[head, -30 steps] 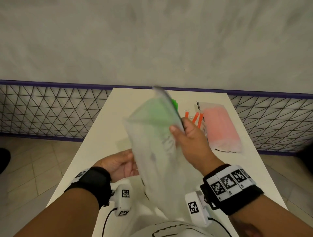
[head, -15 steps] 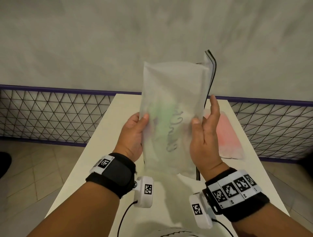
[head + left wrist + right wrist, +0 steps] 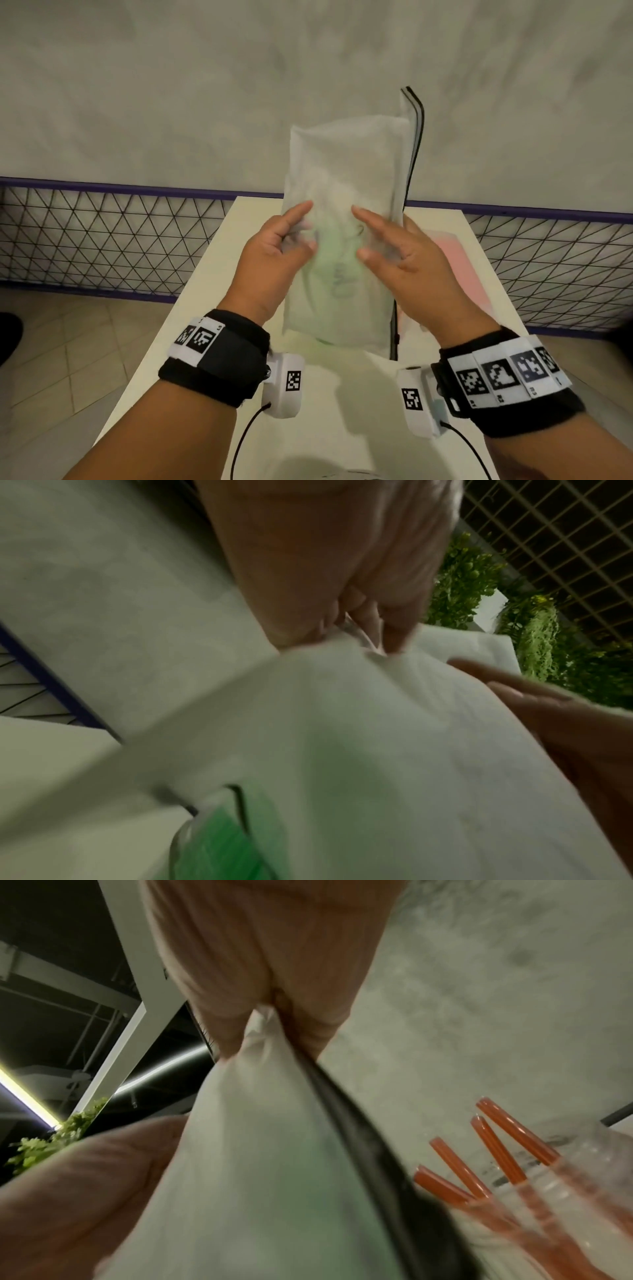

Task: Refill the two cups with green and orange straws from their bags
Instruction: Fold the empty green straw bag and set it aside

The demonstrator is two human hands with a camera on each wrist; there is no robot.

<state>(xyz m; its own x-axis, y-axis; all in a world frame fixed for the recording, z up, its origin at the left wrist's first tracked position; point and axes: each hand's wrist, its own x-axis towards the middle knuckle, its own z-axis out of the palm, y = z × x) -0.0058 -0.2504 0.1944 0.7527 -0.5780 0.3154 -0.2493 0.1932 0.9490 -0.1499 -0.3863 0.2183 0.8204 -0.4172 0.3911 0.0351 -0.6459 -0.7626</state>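
A frosted zip bag of green straws (image 3: 342, 161) stands upright over the table, its black zip strip (image 3: 416, 137) along the right side. My left hand (image 3: 306, 226) and right hand (image 3: 361, 231) each pinch the bag's film at mid-height, close together. In the left wrist view my fingers (image 3: 394, 631) nip a fold of the bag (image 3: 377, 737). In the right wrist view the film (image 3: 263, 1031) is squeezed between thumb and fingers. A clear cup (image 3: 582, 1183) holds several orange straws (image 3: 493, 1150). Green straws (image 3: 222, 842) show in a clear cup under the bag.
The pink-tinted bag of orange straws (image 3: 459, 263) lies flat on the white table (image 3: 212, 281) behind my right hand. A black wire-mesh fence with a purple rail (image 3: 102, 233) runs behind the table, in front of a grey wall. Tiled floor lies on both sides.
The bag went from tilted in my right hand alone to upright between both hands. Both hands then moved from its side edges onto its front middle.
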